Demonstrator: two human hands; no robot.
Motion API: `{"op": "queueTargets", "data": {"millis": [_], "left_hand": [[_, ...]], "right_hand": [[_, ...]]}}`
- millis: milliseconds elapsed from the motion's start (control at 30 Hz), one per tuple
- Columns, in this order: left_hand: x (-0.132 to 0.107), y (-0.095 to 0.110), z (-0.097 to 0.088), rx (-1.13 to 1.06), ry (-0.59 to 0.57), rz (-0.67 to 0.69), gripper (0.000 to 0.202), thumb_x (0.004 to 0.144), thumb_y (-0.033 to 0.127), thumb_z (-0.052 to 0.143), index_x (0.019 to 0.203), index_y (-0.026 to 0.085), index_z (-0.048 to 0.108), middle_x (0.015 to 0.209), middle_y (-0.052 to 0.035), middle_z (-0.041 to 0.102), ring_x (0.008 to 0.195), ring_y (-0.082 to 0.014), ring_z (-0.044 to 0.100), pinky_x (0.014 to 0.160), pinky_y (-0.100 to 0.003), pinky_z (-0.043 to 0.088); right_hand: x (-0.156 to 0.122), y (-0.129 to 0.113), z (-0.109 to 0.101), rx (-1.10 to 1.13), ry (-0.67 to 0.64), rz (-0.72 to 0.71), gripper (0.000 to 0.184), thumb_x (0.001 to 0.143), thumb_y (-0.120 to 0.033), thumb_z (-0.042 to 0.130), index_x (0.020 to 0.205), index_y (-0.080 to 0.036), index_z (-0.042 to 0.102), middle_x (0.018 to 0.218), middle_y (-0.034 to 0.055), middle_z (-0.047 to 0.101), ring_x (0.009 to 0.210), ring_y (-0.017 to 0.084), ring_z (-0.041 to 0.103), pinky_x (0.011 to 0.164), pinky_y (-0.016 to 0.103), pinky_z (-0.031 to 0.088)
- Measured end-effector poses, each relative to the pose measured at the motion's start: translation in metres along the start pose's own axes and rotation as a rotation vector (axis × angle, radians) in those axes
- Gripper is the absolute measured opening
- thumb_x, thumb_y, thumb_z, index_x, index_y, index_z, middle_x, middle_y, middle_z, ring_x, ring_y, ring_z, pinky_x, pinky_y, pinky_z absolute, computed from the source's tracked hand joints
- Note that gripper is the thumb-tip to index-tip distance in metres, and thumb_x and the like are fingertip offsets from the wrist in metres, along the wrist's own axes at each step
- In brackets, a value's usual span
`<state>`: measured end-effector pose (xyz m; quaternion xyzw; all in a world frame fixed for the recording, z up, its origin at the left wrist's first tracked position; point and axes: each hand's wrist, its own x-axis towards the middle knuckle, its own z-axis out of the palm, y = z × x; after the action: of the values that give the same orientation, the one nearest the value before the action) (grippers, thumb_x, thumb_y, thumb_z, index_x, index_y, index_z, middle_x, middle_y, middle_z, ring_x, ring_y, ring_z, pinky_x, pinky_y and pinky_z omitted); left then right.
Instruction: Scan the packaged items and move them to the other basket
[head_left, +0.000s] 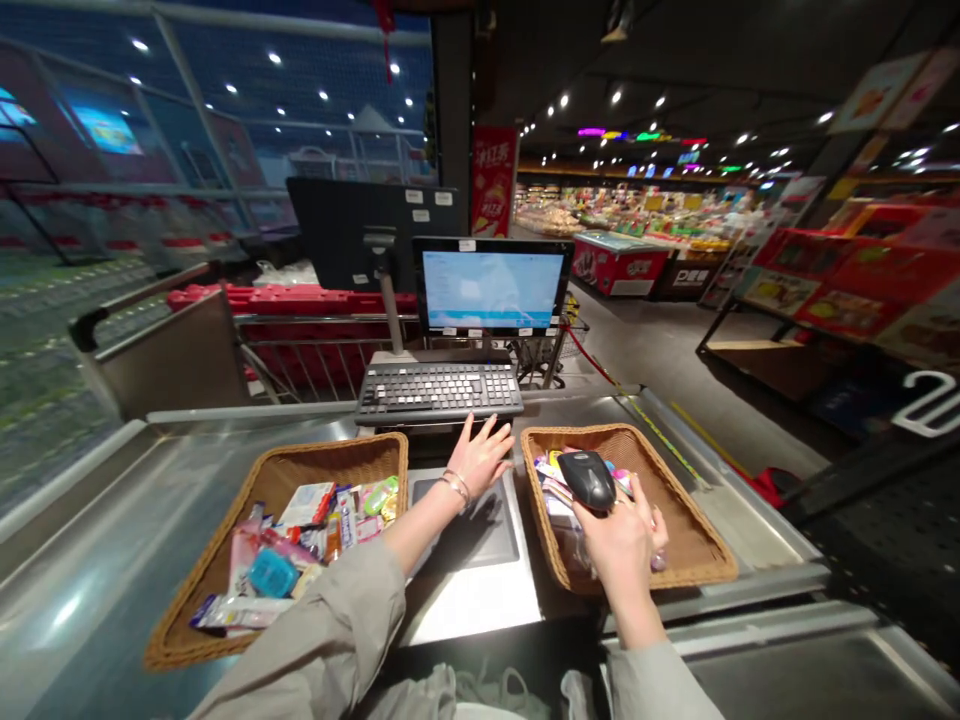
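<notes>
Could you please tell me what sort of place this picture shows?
Most likely a supermarket checkout: the right hand holds what looks like a barcode scanner, a screen and keyboard stand at a metal counter, and displays of goods spread out in the background.

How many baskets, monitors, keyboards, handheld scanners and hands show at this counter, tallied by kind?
Left wicker basket and right wicker basket: 2
Lit monitor and dark monitor seen from behind: 2
Keyboard: 1
Handheld scanner: 1
Left hand and right hand: 2
Total: 8
</notes>
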<state>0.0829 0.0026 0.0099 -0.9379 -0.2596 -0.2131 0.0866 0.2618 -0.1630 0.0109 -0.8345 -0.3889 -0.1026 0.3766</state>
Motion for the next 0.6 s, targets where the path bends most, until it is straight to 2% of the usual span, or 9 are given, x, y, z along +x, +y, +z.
{"op": "queueTargets", "data": {"millis": [133,300,600], "left_hand": [[-0.025,-0.013,-0.011,0.033,0.017,-0.076,0.041,0.096,0.041,0.05,0.132,0.023,0.057,0.143,-0.008,0.056,0.142,-0.0308,0.038,0.121,-0.065,0.007],[-0.058,-0.029,-0.025,0.046,0.033,-0.17,0.041,0.095,0.04,0.053,0.133,0.023,0.057,0.142,-0.0075,0.057,0.141,-0.0317,0.04,0.12,-0.066,0.011],[-0.122,-0.06,-0.04,0.075,0.066,-0.375,0.039,0.096,0.039,0.052,0.132,0.024,0.059,0.139,-0.008,0.06,0.137,-0.0307,0.046,0.119,-0.066,0.015]], "right_hand": [[-0.001,-0.018,0.009,0.043,-0.051,-0.064,0.043,0.073,-0.059,0.055,0.08,-0.021,0.072,0.104,0.0147,0.071,0.128,0.033,0.044,0.109,0.051,0.017],[-0.005,-0.044,0.02,0.078,-0.093,-0.141,0.042,0.072,-0.053,0.054,0.093,-0.021,0.072,0.116,0.0133,0.067,0.129,0.032,0.044,0.108,0.051,0.018],[-0.021,-0.079,0.05,0.117,-0.213,-0.249,0.04,0.069,-0.047,0.055,0.094,-0.02,0.071,0.108,0.0124,0.071,0.13,0.031,0.043,0.109,0.053,0.019]]}}
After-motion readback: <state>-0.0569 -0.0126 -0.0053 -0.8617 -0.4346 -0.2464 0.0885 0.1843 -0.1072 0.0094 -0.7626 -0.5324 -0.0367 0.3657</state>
